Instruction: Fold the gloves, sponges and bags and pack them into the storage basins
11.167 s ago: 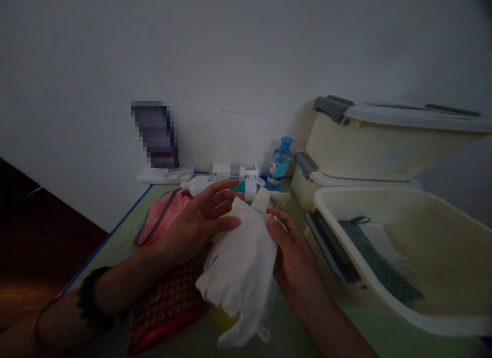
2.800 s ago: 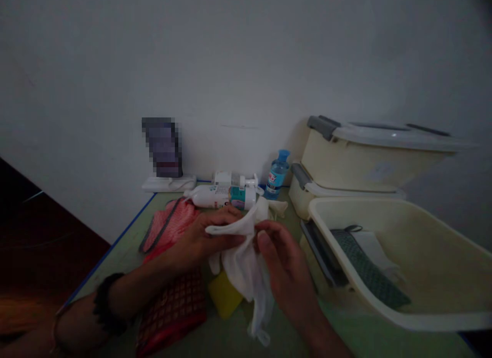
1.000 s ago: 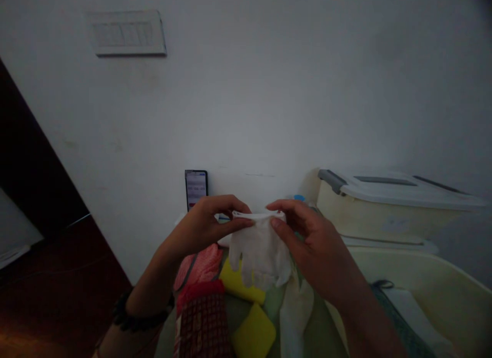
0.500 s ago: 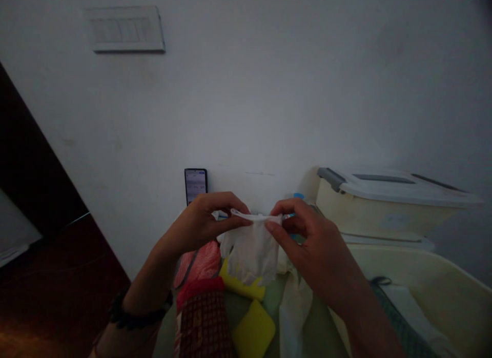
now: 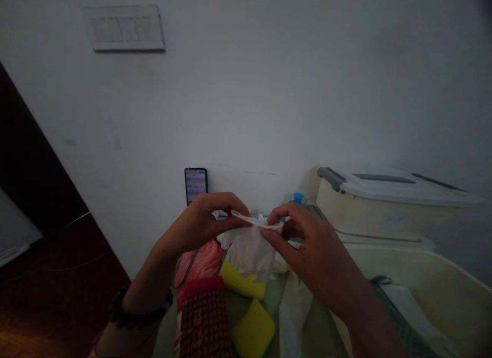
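Note:
A white glove [image 5: 250,250] hangs fingers down in front of me, held up above the table. My left hand [image 5: 203,222] pinches the left side of its cuff. My right hand [image 5: 303,240] pinches the right side of the cuff, fingers curled. Under the glove lie two yellow sponges [image 5: 251,330], a second white glove [image 5: 294,312] and a red patterned cloth [image 5: 203,317].
A phone [image 5: 196,184] leans against the white wall. A cream lidded bin [image 5: 384,204] stands at the right, with a cream tub [image 5: 442,281] in front of it. A blue bottle cap [image 5: 297,197] shows behind my right hand. A switch plate [image 5: 125,28] is on the wall.
Since a second ago the glove has sunk slightly and bunched up, and my right hand's fingers have curled tighter on the cuff. Earlier the glove lay down near the table.

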